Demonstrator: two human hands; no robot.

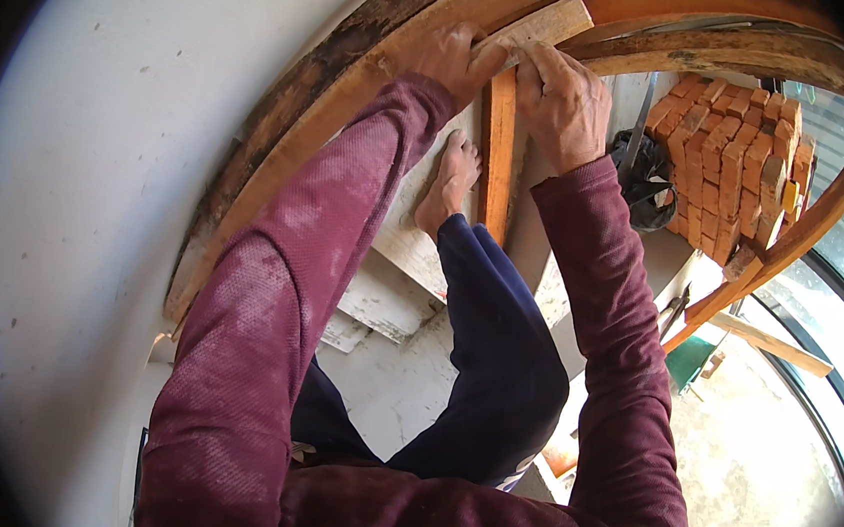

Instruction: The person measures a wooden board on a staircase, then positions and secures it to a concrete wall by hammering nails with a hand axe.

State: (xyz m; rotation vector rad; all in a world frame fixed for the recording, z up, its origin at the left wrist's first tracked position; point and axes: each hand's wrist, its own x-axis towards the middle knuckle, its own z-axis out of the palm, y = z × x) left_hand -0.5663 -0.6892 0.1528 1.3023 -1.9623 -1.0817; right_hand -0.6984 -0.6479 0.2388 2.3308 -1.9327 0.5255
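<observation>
Both my arms reach up to a pale, short wooden board (562, 18) that lies against long timber beams (302, 138). My left hand (450, 63) is closed over the board's near end, with the thumb stretched along it toward the other hand. Close beside it, my right hand (566, 106) is pinched at the board's lower edge. Its fingertips meet at a small spot, and whatever is between them is too small to make out. Below the hands stands a reddish wooden post (497, 165).
My bare foot (452, 181) rests on dusty pale steps (389, 301). A white wall (88, 184) fills the left. At right are stacked bricks (732, 165), a black plastic bag (649, 188), a saw-like blade (641, 122) and a slanting plank (795, 246) before glass panels.
</observation>
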